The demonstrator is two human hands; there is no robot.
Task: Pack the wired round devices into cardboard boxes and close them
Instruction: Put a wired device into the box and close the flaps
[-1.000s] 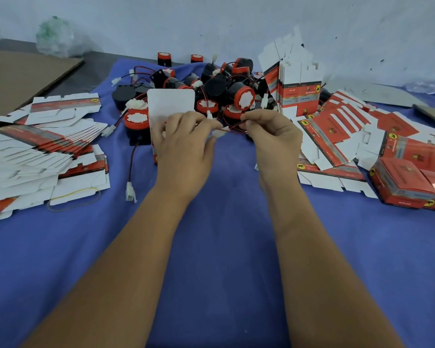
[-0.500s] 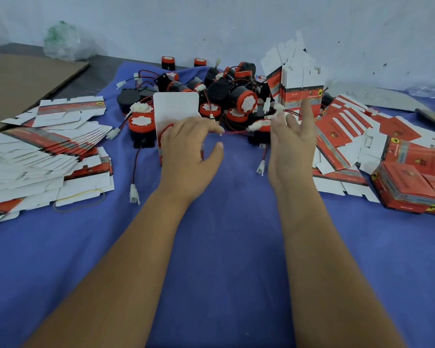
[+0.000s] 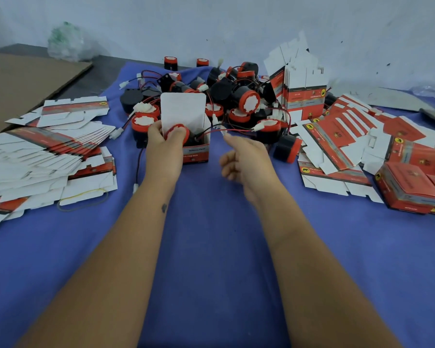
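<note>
I see a matt blue cloth covering the table, smooth with faint creases. The open box is thin printed card, white and matt inside, slightly glossy red outside. The round device looks like moulded plastic, red rim and black body. At the far left edge lies rough brown cardboard.

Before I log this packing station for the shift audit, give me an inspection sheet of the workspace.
Surface: blue cloth covers the table.
Job's things: open box, flap up; round device going in; device pile behind.
Clutter: flat cartons, closed boxes, rubber band.
Hands: left hand grips the device; right hand reaches for its wire.
Cables: red-black wire trails out of the box.
Surroundings: wall, brown cardboard sheet, plastic bag.
</note>
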